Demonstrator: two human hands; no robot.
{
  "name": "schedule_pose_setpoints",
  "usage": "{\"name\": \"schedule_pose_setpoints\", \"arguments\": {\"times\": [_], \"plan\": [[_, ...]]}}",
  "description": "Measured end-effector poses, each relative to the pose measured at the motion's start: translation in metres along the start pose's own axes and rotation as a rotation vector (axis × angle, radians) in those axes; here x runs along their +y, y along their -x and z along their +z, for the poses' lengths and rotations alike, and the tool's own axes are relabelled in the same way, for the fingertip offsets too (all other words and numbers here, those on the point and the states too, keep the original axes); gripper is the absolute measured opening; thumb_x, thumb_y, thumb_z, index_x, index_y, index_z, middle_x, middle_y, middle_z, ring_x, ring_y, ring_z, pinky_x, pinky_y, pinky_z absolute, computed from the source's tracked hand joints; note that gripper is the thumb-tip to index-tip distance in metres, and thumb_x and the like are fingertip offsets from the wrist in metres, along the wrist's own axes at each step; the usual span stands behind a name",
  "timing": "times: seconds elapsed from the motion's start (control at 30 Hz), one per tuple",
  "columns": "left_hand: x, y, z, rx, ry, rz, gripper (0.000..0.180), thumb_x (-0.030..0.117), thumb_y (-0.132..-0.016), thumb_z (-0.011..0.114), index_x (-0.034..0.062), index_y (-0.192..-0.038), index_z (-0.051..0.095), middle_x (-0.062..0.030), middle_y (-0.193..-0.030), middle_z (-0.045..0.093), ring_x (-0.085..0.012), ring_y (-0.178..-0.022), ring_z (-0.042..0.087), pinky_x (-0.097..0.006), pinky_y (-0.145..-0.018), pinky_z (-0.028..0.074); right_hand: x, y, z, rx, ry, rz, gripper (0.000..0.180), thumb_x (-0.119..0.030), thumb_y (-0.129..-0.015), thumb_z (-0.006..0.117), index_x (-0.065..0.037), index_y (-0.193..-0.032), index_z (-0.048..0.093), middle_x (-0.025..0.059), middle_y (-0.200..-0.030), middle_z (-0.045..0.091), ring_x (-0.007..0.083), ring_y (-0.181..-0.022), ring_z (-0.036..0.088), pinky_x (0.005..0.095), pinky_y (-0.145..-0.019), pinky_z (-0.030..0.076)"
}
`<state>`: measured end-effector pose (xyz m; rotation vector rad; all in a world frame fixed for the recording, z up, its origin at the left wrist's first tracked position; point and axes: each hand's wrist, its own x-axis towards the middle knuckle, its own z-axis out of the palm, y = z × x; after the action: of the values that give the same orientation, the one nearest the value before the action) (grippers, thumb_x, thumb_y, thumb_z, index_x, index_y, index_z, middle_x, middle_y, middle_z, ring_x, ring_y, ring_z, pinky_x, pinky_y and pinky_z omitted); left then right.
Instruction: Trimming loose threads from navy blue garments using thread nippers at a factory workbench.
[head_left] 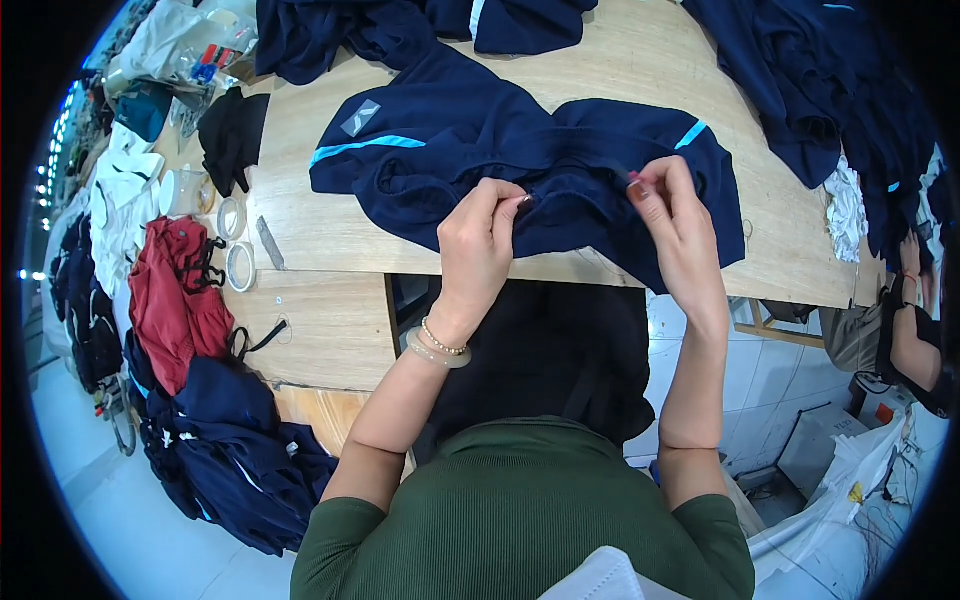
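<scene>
The navy garment [520, 150] lay spread across the wooden bench [330, 225], its lower hem hanging just over the near edge where the person stood. It carried light blue stripes on both sleeves and a pale patch towards the far left. The left hand [478, 245] was closed in a pinch, thumb and fingertips gripping a fold of the dark fabric near the middle of the near edge. The right hand [672, 215] was likewise closed on the cloth a little further along that edge; a small dark object seemed to sit between its fingertips, though what it was could not be told. Between the two hands the fabric was drawn up into a short ridge.

More navy clothing [800, 70] was heaped at the far right corner and along the far edge. At the left edge sat rolls of tape [240, 265], a red garment [175, 295] and a black cloth [232, 135], with a further pile of navy pieces [230, 450] below the near left corner.

As a judgement, the main risk was the garment sliding off the near edge, since much of it already hung there and only the two pinches held it. A harder pull between the hands might also stretch or tear the fabric, and anything sharp in the right hand could nick the cloth or a finger
</scene>
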<state>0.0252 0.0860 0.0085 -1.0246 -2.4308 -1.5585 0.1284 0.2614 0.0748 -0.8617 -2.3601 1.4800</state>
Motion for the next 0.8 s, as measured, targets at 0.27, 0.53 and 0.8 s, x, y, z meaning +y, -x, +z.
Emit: {"name": "schedule_pose_setpoints", "arguments": {"times": [0.27,0.53,0.8], "plan": [[-0.006,0.001,0.01,0.052,0.053,-0.04,0.006,0.002,-0.093,0.055,-0.0005,-0.087,0.055,-0.0118,-0.076,0.068,-0.024,-0.071,0.07,-0.028,-0.056,0.052,0.001,-0.002,0.022,-0.029,0.355,-0.413,0.024,-0.016,-0.074,0.072,-0.003,-0.074,0.053,0.0063,-0.072,0.054,0.0246,-0.07,0.056,0.0354,-0.059,0.043],[-0.006,0.002,0.009,0.039,0.042,-0.029,0.007,0.004,-0.093,0.054,0.0,-0.087,0.055,-0.0114,-0.074,0.067,-0.0248,-0.067,0.069,-0.029,-0.054,0.051,-0.009,-0.008,0.035,-0.069,0.57,-0.508,0.023,-0.019,-0.074,0.073,-0.004,-0.075,0.055,0.0053,-0.073,0.056,0.0229,-0.071,0.057,0.0339,-0.06,0.045],[-0.006,0.002,0.008,0.038,0.047,-0.024,0.007,0.004,-0.093,0.054,0.0,-0.088,0.055,-0.0111,-0.074,0.067,-0.0247,-0.065,0.068,-0.029,-0.053,0.05,-0.017,-0.01,0.039,-0.104,0.644,-0.528,0.02,-0.016,-0.074,0.072,-0.005,-0.073,0.056,0.0058,-0.074,0.057,0.0232,-0.073,0.057,0.0341,-0.062,0.048]]}}
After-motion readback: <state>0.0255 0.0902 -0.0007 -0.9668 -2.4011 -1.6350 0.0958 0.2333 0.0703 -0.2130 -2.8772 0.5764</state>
